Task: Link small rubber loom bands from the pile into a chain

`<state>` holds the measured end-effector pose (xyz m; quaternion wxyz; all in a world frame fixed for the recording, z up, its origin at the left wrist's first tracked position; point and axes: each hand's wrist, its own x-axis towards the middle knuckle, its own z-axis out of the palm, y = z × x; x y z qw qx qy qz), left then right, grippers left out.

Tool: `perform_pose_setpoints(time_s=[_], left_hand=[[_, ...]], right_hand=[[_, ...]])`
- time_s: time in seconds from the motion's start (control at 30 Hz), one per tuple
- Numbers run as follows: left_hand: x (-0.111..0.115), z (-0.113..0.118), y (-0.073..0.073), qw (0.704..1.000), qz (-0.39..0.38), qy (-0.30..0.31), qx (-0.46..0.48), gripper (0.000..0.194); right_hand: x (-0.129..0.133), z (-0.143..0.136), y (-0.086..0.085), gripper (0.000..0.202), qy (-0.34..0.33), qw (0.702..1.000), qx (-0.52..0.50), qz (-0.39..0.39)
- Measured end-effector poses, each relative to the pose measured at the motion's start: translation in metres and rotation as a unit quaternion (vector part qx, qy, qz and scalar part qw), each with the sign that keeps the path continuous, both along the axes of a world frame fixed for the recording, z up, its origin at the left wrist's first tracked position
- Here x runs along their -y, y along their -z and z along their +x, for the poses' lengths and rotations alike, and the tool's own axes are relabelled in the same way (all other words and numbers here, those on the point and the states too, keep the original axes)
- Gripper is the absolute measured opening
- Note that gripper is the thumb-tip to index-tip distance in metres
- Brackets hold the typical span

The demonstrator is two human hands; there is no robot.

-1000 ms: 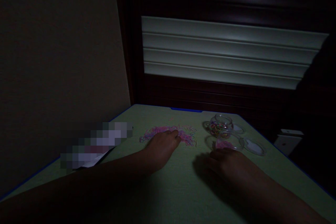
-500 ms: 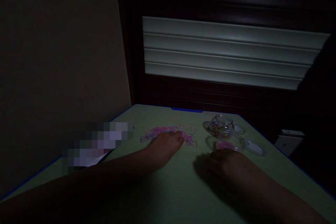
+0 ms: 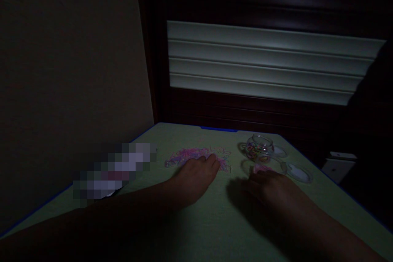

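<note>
A loose pile of thin pink and purple loops that look like rubber bands [image 3: 186, 154] lies spread on the table. My left hand [image 3: 198, 176] rests over the near right part of it, fingers curled down and closed; what is in them is hidden. A clear round jar [image 3: 278, 163] with pink bands inside stands to the right, and it seems to lie tilted toward the pile. Just in front of it is my right hand [image 3: 270, 190], its fingers bent and closed together, hiding part of the jar. Whether they hold a band cannot be made out.
Behind stands a second clear jar [image 3: 259, 146] with multicoloured bands. Two clear lids, one nearer [image 3: 297, 173] and one farther [image 3: 280, 151], lie beside the jars. A blurred-out flat object [image 3: 123, 170] is at left. A white box [image 3: 339, 168] stands beyond the table's [image 3: 211, 221] right edge.
My left hand has shifted slightly right and nearer over the bands, uncovering a bit more of the pile's left side. My right hand has moved a little right and covers more of the pink-filled jar.
</note>
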<state>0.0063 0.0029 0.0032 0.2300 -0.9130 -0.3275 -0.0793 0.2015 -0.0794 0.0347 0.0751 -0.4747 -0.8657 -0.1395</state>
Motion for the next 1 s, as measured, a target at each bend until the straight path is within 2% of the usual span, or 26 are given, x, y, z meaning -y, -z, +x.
perform_pose_setpoints(time_s=[0.2, 0.33, 0.7, 1.0], left_hand=[[0.017, 0.007, 0.001, 0.997, -0.042, 0.047, 0.052, 0.022], [0.019, 0.008, 0.002, 0.993, -0.069, 0.053, 0.084, 0.014], [0.020, 0.007, -0.001, 0.987, -0.059, 0.135, 0.066, 0.014], [0.020, 0.006, -0.001, 0.985, -0.049, 0.153, 0.064, 0.014]], right_hand=[[0.000, 0.005, -0.001, 0.017, 0.047, 0.996, -0.062, 0.046], [-0.002, 0.004, -0.001, 0.015, 0.058, 0.994, -0.083, 0.033], [0.000, 0.004, 0.000, 0.018, 0.016, 0.993, -0.113, 0.001], [0.001, 0.004, -0.001, 0.018, 0.011, 0.995, -0.099, 0.004]])
